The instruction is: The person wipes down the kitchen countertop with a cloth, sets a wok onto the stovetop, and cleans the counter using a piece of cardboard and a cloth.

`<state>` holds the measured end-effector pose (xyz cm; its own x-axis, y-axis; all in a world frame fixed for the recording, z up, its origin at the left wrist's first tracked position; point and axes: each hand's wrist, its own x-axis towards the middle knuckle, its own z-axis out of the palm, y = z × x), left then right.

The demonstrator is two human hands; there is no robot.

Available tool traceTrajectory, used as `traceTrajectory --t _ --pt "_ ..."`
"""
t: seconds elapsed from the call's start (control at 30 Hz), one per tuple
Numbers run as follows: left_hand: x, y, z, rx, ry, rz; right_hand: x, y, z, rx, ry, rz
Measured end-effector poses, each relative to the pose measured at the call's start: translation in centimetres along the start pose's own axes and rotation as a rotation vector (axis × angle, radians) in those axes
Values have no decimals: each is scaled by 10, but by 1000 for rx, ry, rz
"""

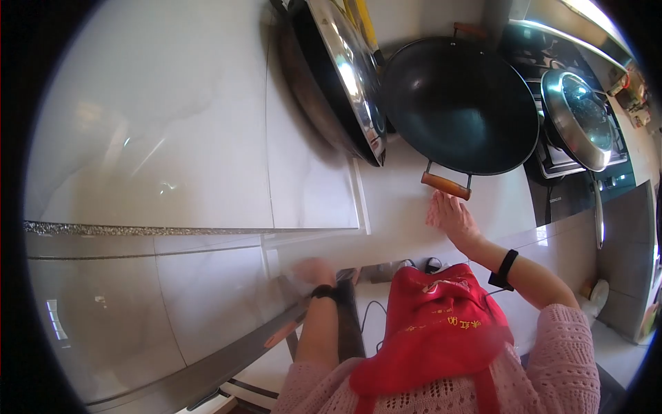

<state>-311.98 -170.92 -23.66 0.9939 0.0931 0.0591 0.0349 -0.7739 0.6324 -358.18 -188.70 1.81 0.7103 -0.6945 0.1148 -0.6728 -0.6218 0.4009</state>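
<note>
Beside the stove, along the pale counter, an open black wok is seen, mouth upward. It could be tipped or slid if its near handle were knocked by the right hand, held loosely bent just beside it, nothing visibly gripped. Handle to handle, its long axis is pointed away from the body. Blurred, the left hand cannot be read for opening or hold.

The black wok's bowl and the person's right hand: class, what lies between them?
In the head view, the near wooden handle lies between the black wok's bowl and the right hand; I cannot tell whether the hand touches it.
</note>
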Motion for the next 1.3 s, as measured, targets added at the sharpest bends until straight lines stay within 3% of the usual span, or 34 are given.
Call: traceTrajectory --t 0.03,0.1,0.13,0.2,0.23,0.3,0.4,0.53,0.6,0.67,0.77,0.83,0.93,0.97,1.03,1.1,1.17,1.23,1.27,1.3 --pt "2 -10 4 -4 20 11 -4 1 -4 30 -17 16" --pt "2 2 1 417 -168 132 18 -14 5 56 -17 63" --pt "-6 29 -20 847 -377 242 33 -22 7 70 -19 86" --pt "-7 43 -26 1179 -578 285 74 -20 -6 -218 0 -56" --pt "2 33 -17 1086 -568 220 93 -17 -9 -359 7 -130" --pt "3 25 -22 1111 -569 220 127 -29 31 -523 21 -55" --pt "1 24 -23 1156 -573 228 191 -64 122 241 329 581" --pt "1 22 -25 1210 -579 262 209 -53 71 341 174 775" --pt "5 22 -24 1238 -584 288 212 -58 76 262 17 836" --pt "7 23 -23 1272 -590 315 222 -63 102 381 -92 851" --pt "5 33 -30 1295 -609 352 212 -63 108 401 -85 764" --pt "7 27 -23 1315 -585 374 199 -50 94 165 -47 581" --pt "30 -5 6 1362 -463 413 164 -30 58 -455 -46 154" --pt "32 -5 6 1256 -447 360 147 -24 46 -656 -54 4" --pt "27 5 -2 1068 -408 267 109 -14 21 -650 27 -84" --pt "4 41 -31 767 -366 58 70 -7 5 -247 215 55" --pt "-29 95 -71 236 -281 -328 30 -2 31 -23 47 145" --pt "-57 141 -104 37 -195 -517 -11 26 37 -246 -46 187" --pt "-66 160 -117 8 -182 -559 -31 52 33 -586 -57 173" --pt "-75 171 -124 -4 -155 -576 -57 76 48 -514 -137 237"
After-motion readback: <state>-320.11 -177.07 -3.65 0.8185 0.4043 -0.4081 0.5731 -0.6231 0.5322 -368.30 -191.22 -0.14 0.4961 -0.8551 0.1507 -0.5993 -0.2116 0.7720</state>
